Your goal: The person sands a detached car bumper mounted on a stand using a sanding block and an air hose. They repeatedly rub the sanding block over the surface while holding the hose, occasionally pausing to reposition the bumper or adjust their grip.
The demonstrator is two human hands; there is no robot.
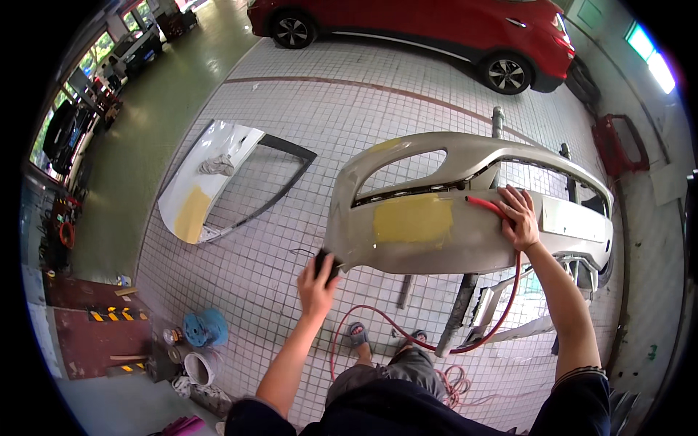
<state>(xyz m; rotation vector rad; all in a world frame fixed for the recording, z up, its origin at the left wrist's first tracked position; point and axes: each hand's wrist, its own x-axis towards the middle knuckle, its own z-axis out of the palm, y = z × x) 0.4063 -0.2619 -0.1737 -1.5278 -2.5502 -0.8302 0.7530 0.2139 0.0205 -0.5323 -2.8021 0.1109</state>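
A car bumper cover point(472, 247), beige-grey with a patch of yellow filler point(413, 219), lies across a stand in front of me. My left hand point(316, 292) grips a dark sanding block point(329, 266) at the bumper's lower left corner. Toward the bumper's right half, my right hand point(519, 220) presses on its surface with a red hose point(486, 204) caught under the palm and fingers. The hose's free end sticks out left of that hand, and its length hangs down to the floor.
A white car door point(225, 142) with yellow filler and a crumpled cloth lies on the tiles at left. Metal stand legs point(459, 316) rise under the bumper. Coiled hose point(456, 383) lies by my feet. A red car point(407, 25) stands beyond; buckets point(202, 365) sit at lower left.
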